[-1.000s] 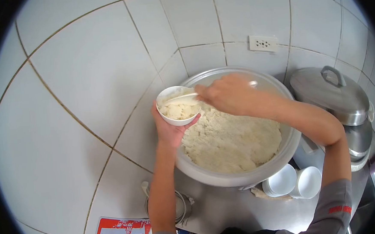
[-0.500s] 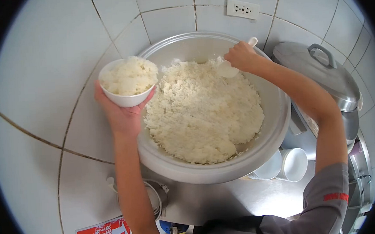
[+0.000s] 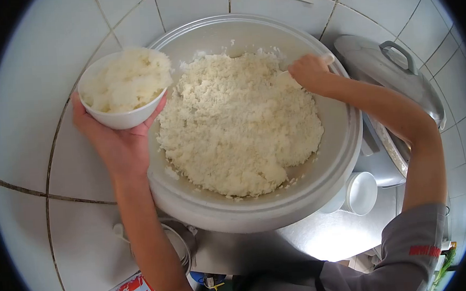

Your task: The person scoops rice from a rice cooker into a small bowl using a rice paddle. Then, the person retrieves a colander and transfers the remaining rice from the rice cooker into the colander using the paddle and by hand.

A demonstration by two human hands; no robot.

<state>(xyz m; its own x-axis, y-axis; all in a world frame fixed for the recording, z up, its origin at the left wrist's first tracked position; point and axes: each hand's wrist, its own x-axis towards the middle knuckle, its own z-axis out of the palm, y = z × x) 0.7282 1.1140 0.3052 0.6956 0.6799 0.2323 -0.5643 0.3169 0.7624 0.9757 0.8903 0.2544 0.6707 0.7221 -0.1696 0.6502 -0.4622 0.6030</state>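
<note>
The right hand (image 3: pixel 308 72) partly hides the scoop (image 3: pixel 328 58).

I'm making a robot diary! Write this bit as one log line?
left hand: holding rice bowl | right hand: gripping scoop over big pot

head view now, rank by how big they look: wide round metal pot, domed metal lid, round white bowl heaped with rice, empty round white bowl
1. Metal pot
2. Domed lid and bowl of rice: too close to rank, as the bowl looks nearer the camera
3. Empty bowl
</note>
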